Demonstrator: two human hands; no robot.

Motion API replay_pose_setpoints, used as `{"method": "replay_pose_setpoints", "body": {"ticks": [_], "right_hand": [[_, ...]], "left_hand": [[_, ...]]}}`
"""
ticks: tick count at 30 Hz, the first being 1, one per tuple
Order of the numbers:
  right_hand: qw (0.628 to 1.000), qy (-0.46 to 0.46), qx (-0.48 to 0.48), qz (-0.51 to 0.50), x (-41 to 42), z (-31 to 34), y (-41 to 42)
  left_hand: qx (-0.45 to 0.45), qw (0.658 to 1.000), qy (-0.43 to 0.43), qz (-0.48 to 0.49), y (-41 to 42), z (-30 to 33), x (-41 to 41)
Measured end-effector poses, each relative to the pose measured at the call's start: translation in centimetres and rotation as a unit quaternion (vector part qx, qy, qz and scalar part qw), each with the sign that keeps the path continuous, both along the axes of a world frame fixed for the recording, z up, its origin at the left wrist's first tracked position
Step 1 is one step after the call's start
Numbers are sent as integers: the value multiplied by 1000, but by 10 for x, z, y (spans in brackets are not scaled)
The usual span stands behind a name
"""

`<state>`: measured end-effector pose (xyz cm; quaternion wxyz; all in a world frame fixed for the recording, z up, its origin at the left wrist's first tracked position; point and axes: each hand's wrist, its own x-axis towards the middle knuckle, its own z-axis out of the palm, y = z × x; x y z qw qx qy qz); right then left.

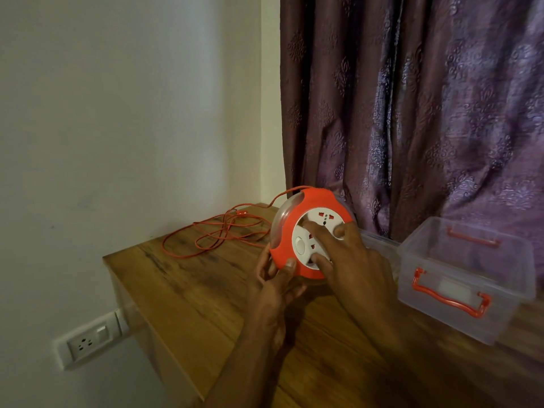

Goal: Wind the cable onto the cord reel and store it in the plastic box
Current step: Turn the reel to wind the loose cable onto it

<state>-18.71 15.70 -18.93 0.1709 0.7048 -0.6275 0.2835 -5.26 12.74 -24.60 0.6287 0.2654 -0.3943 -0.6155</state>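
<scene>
Head view: left hand (275, 285) fingers grip the round orange cord reel (309, 235); right hand (350, 260) fingers spread on its white face.

I see the red-and-white cord reel (309, 234) tilted on edge above the tabletop; its red cable (212, 234) lies loosely tangled behind-left; clear red-handled plastic box (462, 278) sits open, right.

single view on my feed, head-worn, wide angle. it looks forward and down onto a wooden table (206, 290), slightly from the right of its left edge. both hands sit close, centre frame: left hand (272, 285), right hand (350, 257), meeting at the cord reel (309, 234). frame tilts a little; wall socket (88, 343) low left, curtain (412, 113) fills upper right, plastic box (468, 278) near right edge. no second view to compare overlap.
</scene>
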Motion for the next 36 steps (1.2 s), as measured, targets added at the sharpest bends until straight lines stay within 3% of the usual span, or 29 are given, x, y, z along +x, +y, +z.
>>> {"method": "replay_pose_setpoints", "body": {"ticks": [9,14,18,22,26,30,36], "right_hand": [[978,-203,-49,-11,7,-1,2],[949,-314,-23,17,9,6,2],[981,-187,-36,39,10,8,6],[997,-45,41,38,6,11,4],[993,4,97,71,4,9,3],[995,44,73,59,0,8,4],[997,9,69,40,-1,4,1]], "left_hand": [[-33,999,-17,-3,4,2,-1],[-5,1000,-5,6,1,1,-2],[12,1000,11,13,-1,-1,0],[31,999,21,23,-3,0,0],[39,999,25,22,-3,0,0],[32,999,26,16,-3,1,1],[36,999,20,15,-2,0,-1]]}}
